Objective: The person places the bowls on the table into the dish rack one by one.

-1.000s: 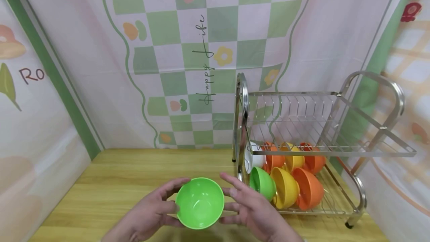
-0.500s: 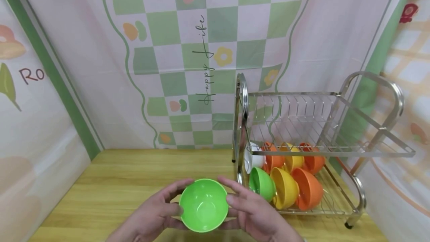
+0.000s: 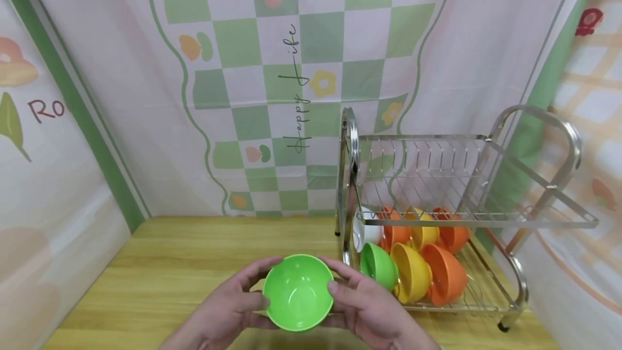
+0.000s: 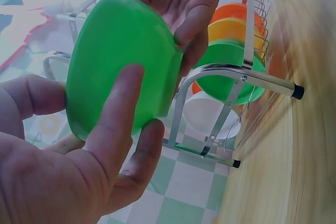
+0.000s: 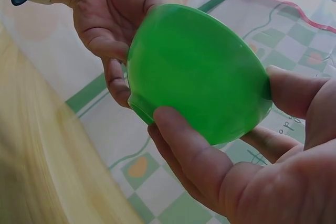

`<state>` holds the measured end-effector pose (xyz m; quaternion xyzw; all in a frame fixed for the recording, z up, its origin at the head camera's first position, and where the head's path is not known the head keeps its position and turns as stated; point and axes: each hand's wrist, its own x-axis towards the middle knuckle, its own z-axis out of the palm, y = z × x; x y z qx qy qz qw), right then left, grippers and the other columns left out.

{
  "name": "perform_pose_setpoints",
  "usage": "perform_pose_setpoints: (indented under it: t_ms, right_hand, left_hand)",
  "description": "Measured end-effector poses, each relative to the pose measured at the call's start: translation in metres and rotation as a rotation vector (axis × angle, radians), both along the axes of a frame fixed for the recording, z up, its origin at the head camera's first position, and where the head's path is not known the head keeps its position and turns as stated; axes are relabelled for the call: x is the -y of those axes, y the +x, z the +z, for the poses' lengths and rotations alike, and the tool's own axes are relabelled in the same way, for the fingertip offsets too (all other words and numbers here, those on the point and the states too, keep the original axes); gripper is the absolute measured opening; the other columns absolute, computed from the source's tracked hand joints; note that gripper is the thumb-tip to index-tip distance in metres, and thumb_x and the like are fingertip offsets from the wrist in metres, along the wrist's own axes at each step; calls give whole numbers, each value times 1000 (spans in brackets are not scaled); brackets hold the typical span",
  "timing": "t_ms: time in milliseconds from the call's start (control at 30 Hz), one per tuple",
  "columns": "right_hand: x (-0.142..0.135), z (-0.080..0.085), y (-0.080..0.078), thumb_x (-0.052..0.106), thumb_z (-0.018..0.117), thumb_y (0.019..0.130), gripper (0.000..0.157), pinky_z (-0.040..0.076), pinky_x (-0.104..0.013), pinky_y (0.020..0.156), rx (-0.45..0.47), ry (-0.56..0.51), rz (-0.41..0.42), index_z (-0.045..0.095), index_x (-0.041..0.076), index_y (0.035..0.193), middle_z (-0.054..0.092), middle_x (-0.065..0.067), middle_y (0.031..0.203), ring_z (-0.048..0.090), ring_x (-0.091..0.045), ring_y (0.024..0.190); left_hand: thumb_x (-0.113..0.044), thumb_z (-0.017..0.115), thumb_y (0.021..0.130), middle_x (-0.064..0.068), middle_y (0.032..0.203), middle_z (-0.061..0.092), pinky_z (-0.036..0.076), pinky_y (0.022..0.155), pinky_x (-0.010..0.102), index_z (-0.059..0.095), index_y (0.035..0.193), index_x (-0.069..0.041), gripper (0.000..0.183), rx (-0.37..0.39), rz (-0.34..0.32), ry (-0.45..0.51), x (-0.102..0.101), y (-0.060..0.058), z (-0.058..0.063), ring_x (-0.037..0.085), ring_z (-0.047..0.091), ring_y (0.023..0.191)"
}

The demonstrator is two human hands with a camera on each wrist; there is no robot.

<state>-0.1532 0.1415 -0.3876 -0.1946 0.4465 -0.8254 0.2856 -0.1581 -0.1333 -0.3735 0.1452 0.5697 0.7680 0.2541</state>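
A bright green bowl (image 3: 298, 293) is held between both hands above the wooden table, its hollow tipped toward the head camera. My left hand (image 3: 233, 301) grips its left side, thumb at the rim and fingers spread along the outside. On the opposite side my right hand (image 3: 366, 304) holds it the same way, thumb at the rim. In the left wrist view the smooth outer wall of the green bowl (image 4: 115, 51) and its foot show, with fingers under it. The right wrist view shows fingertips close to the foot of the green bowl (image 5: 194, 72).
A two-tier metal dish rack (image 3: 466, 223) stands at the right. On its lower tier, a green bowl (image 3: 379, 266), a yellow bowl (image 3: 413, 274) and an orange bowl (image 3: 447, 274) lean in front of several cups, one a white cup (image 3: 366, 231). Patterned curtains hang behind the table (image 3: 194, 253).
The bowl has shifted slightly right and is now gripped by both hands. The right hand's thumb and fingers have closed in on its right side. The rack's dishes have stayed put.
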Motion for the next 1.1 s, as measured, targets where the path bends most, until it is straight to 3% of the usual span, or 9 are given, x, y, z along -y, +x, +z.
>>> perform_pose_setpoints:
  t_ms: [400,567,733,900,1100]
  right_hand:
    - [-12,2,-4,11,41,108,48,44,-55,102,-30,-3,-35,33,10,156,47,-24,144,54,-41,122]
    - [-23,4,-4,11,38,109,45,45,-55,102,-38,2,-37,38,14,154,48,-22,144,55,-41,121]
    - [-39,9,-3,11,35,109,45,44,-55,103,-44,-9,-38,41,17,153,46,-19,146,52,-42,124]
    - [-57,10,-2,8,31,110,46,43,-55,104,-97,-13,-36,44,20,152,47,-13,147,51,-42,125]
    - [-78,10,-1,6,25,110,49,41,-55,106,-106,-41,-22,45,23,151,48,-8,148,50,-40,128]
  left_hand:
    - [1,60,92,23,147,28,53,89,58,39,150,-4,62,-50,-11,53,-9,-4,-2,36,55,114]
    - [-4,49,97,22,147,33,50,97,52,32,153,-1,59,-134,-79,67,-10,-10,-2,33,53,118]
    - [-13,37,102,24,150,29,43,104,51,21,157,-2,58,-158,-118,131,-14,-18,-4,35,48,123]
    - [-15,40,101,25,155,23,38,108,54,22,158,-5,61,-182,-57,113,-25,-26,-7,38,45,127]
    - [-21,55,98,23,156,24,40,106,56,21,159,-13,70,-198,79,-24,-44,-34,-13,40,44,128]
